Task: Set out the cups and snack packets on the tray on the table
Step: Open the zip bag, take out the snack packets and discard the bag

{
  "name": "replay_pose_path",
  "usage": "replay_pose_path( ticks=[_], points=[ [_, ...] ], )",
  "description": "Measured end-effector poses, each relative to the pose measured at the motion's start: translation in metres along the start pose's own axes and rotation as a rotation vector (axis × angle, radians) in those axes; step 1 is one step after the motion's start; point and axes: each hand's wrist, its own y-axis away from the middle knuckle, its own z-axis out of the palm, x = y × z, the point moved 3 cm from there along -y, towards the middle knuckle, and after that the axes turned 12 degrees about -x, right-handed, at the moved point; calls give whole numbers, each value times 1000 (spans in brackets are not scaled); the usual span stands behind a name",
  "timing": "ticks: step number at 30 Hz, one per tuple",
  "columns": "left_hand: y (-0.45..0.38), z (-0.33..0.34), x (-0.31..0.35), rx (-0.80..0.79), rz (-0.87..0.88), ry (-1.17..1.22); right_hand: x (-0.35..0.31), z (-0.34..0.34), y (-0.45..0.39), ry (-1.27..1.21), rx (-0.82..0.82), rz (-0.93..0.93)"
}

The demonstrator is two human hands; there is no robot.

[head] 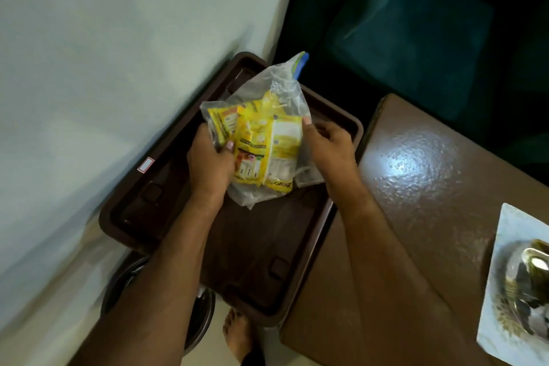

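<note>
We see a clear plastic bag (261, 128) of yellow snack packets (264, 145) held above the dark brown tray (142, 211). Its long axis runs from the lower centre up toward the upper right, with the twisted, blue-and-green printed top (298, 64) pointing away from us toward the teal sofa (416, 24) and the fuller bottom end sagging toward the tray floor. Inside, several flat packets lie roughly along that same axis, yellow with white panels and small dark print; the print is too blurred for us to read.

Our left hand (211, 160) grips the bag's left edge, fingers curled round the plastic and a packet beneath it. Our right hand (329, 142) pinches the bag's right edge, thumb tip against the plastic, the other fingers curled behind.

The tray is rectangular with a raised rim, lying at an angle beside the white wall (118, 38), one corner overlapping the glossy brown tabletop (416, 181). A white plate (517, 276) with a metallic object sits on the tabletop at the right edge. Below the tray we make out a round dark bin (166, 306) and a bare foot (237, 336).
</note>
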Motion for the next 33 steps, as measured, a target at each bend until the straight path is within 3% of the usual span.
replay_pose_path(
  ticks=[6,12,16,18,20,22,28,33],
  points=[
    [-4,-4,-9,42,-11,1,-6,8,5,-500,-218,112],
    [10,-14,7,175,39,-107,12,1,11,-428,26,82],
    [43,-5,42,292,305,-347,11,-2,21,-197,136,-91],
    [54,9,61,176,396,-247,3,-1,29,-137,133,-182],
    [56,25,77,-54,291,-26,-6,3,40,-80,91,-283],
    [51,38,81,-152,191,24,-12,7,53,53,54,-382],
    [53,44,89,-54,190,-64,-15,-9,68,210,67,-447],
    [63,48,90,-69,200,-48,-3,-32,58,-148,-32,-205]
  ],
)
